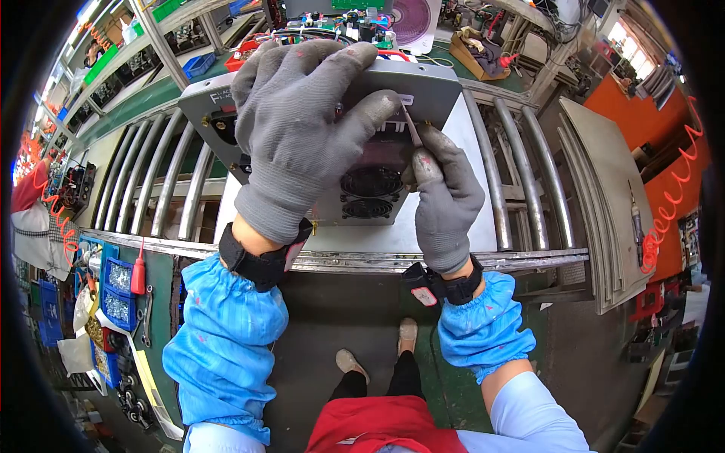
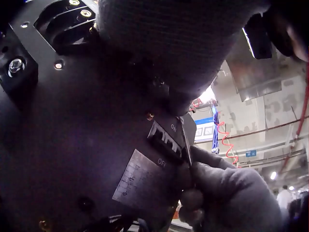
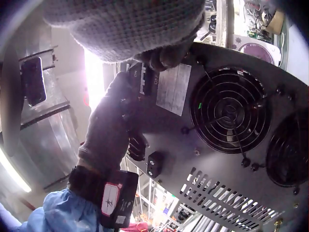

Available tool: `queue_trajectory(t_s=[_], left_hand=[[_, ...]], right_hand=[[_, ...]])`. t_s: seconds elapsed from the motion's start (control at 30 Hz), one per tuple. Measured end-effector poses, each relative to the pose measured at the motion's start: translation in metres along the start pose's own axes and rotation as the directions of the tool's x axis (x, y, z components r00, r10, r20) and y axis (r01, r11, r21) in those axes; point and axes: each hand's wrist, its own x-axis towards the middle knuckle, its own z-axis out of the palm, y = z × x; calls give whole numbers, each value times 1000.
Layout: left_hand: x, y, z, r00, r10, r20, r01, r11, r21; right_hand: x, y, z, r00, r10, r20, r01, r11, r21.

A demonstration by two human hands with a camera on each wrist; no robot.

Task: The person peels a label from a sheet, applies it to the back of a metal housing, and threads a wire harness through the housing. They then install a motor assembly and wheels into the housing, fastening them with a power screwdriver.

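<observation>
A dark metal equipment case (image 1: 362,215) stands on the bench, its panel carrying two round fans (image 3: 231,110) and a breaker switch (image 2: 165,141) marked ON and OFF. My gloved left hand (image 1: 302,128) rests across the panel's upper part, fingers at its top edge and thumb beside a small white label (image 1: 405,99). Between thumb and fingers, my gloved right hand (image 1: 447,198) pinches a thin metal tool (image 1: 412,127). The tool's tip reaches the panel close to the left thumb, beside the switch; its exact kind cannot be told.
Metal rollers (image 1: 521,174) run on both sides of the case. Circuit boards and wiring (image 1: 362,30) lie behind it. At the left, a green bench holds blue bins (image 1: 119,291) of small hardware and a wrench (image 1: 147,313). Flat panels (image 1: 604,204) lean at the right.
</observation>
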Motion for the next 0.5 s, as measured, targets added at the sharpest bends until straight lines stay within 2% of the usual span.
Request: queue_trajectory(t_s=[0.07, 0.17, 0.27, 0.3, 0.33, 0.37, 0.4, 0.43, 0.47, 0.5], left_hand=[[-2, 0, 4, 999, -35, -6, 35, 999, -5], [3, 7, 2, 999, -40, 18, 38, 993, 115], [5, 18, 10, 990, -141, -2, 139, 975, 172], [5, 18, 11, 993, -119, 5, 116, 977, 178], [5, 18, 11, 994, -106, -4, 105, 982, 160], [4, 18, 9, 995, -94, -10, 95, 985, 143], [0, 17, 8, 996, -85, -13, 86, 988, 128], [-11, 19, 6, 996, -69, -63, 76, 990, 119], [-28, 23, -4, 992, -93, -88, 97, 995, 36], [-52, 32, -20, 989, -139, -44, 139, 990, 0]], right_hand=[[-1, 0, -1, 1000, 17, 2, -17, 1000, 4], [-2, 1, 1, 997, -73, -15, 71, 994, -80], [-24, 3, -5, 990, 6, -144, -23, 993, -117], [-41, 12, -13, 992, 44, -120, -69, 974, -215], [-61, 15, -18, 982, 179, -64, -188, 964, -190], [-81, 26, -24, 957, 289, -3, -281, 929, -241], [-101, 38, -31, 940, 321, 113, -258, 889, -378], [-130, 64, -38, 885, 436, 165, -323, 829, -457], [-150, 66, -42, 796, 557, 238, -418, 790, -449], [-168, 74, -46, 716, 639, 283, -454, 733, -506]])
